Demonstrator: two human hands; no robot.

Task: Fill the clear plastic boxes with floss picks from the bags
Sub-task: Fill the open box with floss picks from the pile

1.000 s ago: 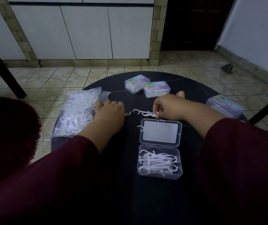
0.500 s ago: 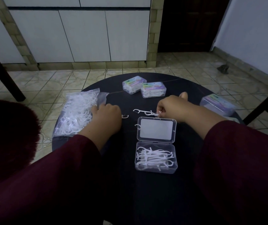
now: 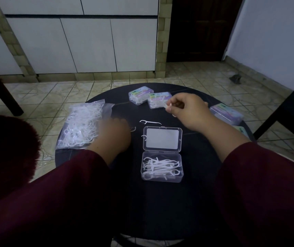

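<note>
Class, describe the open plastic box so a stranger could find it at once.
Start at the round black table. The open clear box sits at its middle, nearest the person, lid flat behind it. Unlike the closed labelled boxes farther back, it shows loose white floss picks and no label.

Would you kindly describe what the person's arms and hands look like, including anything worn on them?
Both arms wear loose, long, dark maroon sleeves that end at the wrists: the left sleeve and the right sleeve. The left hand and right hand are bare, with no gloves; no rings, watch or bracelets show, though the left hand is motion-blurred and the light is dim.
</note>
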